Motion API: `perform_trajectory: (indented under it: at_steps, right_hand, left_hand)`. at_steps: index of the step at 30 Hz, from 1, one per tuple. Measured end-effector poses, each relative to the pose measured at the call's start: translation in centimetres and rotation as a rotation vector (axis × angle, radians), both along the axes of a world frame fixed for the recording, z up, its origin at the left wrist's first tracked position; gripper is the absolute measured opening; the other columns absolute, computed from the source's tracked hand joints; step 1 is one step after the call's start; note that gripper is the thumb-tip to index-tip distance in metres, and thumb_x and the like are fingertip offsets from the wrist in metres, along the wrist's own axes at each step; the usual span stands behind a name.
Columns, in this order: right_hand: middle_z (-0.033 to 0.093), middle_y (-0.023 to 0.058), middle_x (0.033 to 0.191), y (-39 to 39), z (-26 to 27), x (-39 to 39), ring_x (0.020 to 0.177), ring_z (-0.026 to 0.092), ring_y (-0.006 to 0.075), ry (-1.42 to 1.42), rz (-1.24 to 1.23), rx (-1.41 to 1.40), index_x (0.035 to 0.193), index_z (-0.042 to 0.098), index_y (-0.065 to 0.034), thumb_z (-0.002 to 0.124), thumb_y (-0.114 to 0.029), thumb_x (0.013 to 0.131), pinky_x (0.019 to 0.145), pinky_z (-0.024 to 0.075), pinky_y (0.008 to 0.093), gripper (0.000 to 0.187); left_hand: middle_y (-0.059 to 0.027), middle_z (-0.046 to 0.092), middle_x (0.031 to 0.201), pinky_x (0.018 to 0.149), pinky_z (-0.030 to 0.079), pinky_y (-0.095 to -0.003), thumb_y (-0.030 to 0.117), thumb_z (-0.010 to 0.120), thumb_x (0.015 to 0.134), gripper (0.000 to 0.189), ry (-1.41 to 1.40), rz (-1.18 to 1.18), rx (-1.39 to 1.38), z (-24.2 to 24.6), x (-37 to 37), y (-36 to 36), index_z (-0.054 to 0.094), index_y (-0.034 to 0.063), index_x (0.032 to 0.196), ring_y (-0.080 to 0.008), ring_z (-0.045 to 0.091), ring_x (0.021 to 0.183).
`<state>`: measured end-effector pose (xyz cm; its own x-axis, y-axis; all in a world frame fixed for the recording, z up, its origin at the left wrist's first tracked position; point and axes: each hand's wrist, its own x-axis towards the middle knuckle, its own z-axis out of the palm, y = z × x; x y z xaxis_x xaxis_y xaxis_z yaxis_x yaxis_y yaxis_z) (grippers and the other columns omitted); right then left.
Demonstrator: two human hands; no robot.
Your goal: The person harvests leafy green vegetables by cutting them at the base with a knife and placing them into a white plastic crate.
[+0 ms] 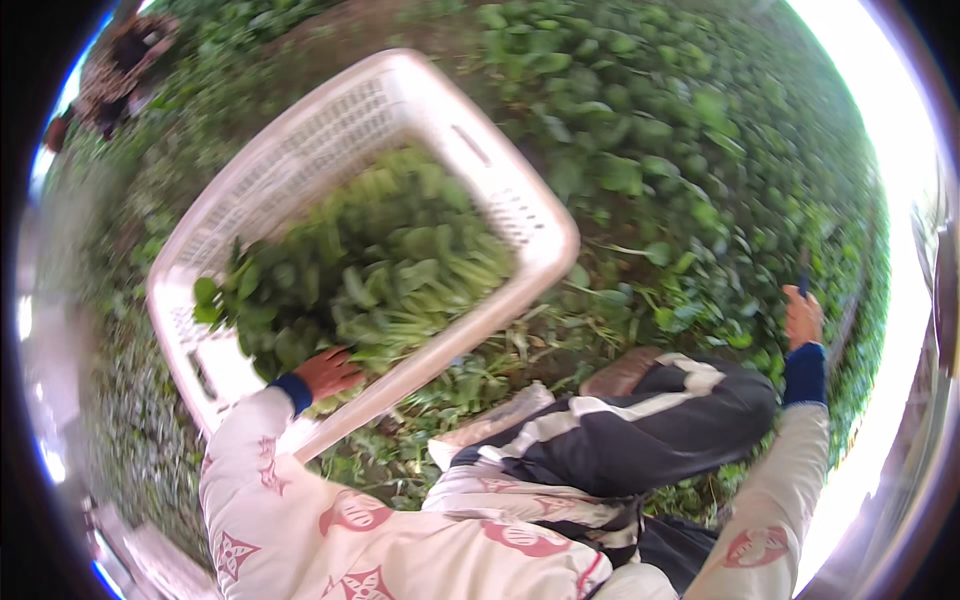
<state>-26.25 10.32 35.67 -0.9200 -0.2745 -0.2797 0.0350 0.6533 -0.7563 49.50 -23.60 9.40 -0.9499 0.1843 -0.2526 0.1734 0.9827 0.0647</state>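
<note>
A white plastic basket (pixel 487 157) with slotted walls stands tilted across the view, partly filled with cut leafy greens (pixel 375 262), their pale stems towards the near right side. My left hand (pixel 328 373) reaches over the near-left part of the basket and rests on the greens, fingers spread; whether it grips any stems is unclear. Far to the right, my right hand (pixel 803 319) is closed around the dark handle of a slim tool, probably a knife (pixel 804 277), its blade blurred and pointing away from me over the growing plants.
Dense leafy plants (pixel 675 142) grow beyond and right of the basket. Loose leaves and stems (pixel 480 382) lie between the basket and my covered shoes (pixel 495 420). Another person (pixel 124 67) is at the far upper left. A bright strip runs along the right edge.
</note>
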Motion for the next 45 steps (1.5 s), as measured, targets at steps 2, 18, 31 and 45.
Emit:
perform_trajectory:
  at_steps: [2,18,31,45]
  right_hand:
    - [0.039,-0.0077,0.051,3.5,-0.5,0.2,0.037,0.035,0.0065,0.043,-0.019,0.019,0.087,0.063,-0.0126,0.062,-0.028,0.088,0.033,0.0247,0.0249,0.015]
    - [0.041,-0.0045,0.052,28.9,-20.8,7.6,0.038,0.036,0.0082,-0.37,-0.635,-0.364,0.088,0.062,-0.0082,0.058,-0.03,0.088,0.035,0.0269,0.0266,0.022]
    - [0.062,0.0192,0.074,19.1,-34.5,4.4,0.07,0.062,0.0333,-0.195,-0.613,-0.333,0.096,0.063,-0.0018,0.054,-0.033,0.091,0.066,0.0469,0.0411,0.033]
    - [0.062,0.0237,0.084,19.4,-40.3,-2.9,0.075,0.061,0.0437,0.198,-0.18,0.145,0.092,0.056,-0.0039,0.049,-0.029,0.095,0.066,0.0497,0.0518,0.027]
  left_hand:
    - [-0.0025,0.059,0.125,0.11,0.029,-0.046,0.019,0.045,0.087,0.04,-0.117,0.117,-0.046,-1.7,0.0,0.6,0.051,0.0181,0.126,-0.0294,0.05,0.118]
    - [-0.0172,0.064,0.089,0.08,0.05,-0.0397,0.015,0.06,0.08,0.018,-0.563,0.58,-0.097,12.9,-8.9,-0.4,0.065,0.0063,0.095,-0.0325,0.062,0.09]
    - [-0.0057,0.06,0.101,0.077,0.047,-0.0248,0.005,0.052,0.092,0.021,0.161,0.763,0.799,24.5,-52.6,15.6,0.056,0.0002,0.111,-0.0133,0.058,0.092]
    - [-0.0108,0.051,0.129,0.076,0.053,-0.0399,0.005,0.056,0.086,0.032,0.234,-0.165,0.516,-3.6,-84.6,34.0,0.053,0.0057,0.118,-0.0361,0.062,0.089]
